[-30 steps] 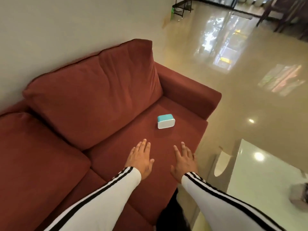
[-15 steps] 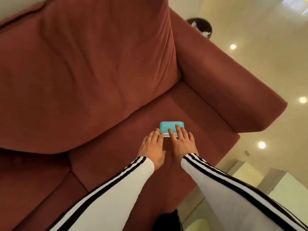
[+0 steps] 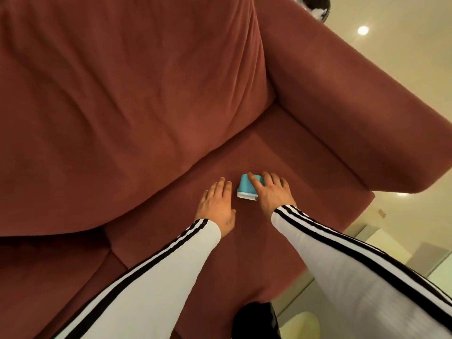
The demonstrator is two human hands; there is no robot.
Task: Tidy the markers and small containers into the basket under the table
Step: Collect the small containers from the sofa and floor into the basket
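Observation:
A small container [image 3: 245,188] with a teal top and white base lies on the seat cushion of a dark red sofa [image 3: 281,148]. My right hand [image 3: 270,192] lies over it, fingers curled across its top and right side, covering most of it. My left hand [image 3: 216,204] rests flat on the cushion just left of the container, fingers apart, a small gap between them. No markers or basket are in view.
The sofa's back cushion [image 3: 127,94] rises ahead and its armrest [image 3: 342,113] runs along the right. Glossy cream floor [image 3: 403,45] lies beyond the armrest. A pale table edge [image 3: 381,243] shows at lower right.
The view has closed in on the seat. My right hand has slid over the teal container and wrapped onto it, tilting it. My left hand has drawn slightly away to the left.

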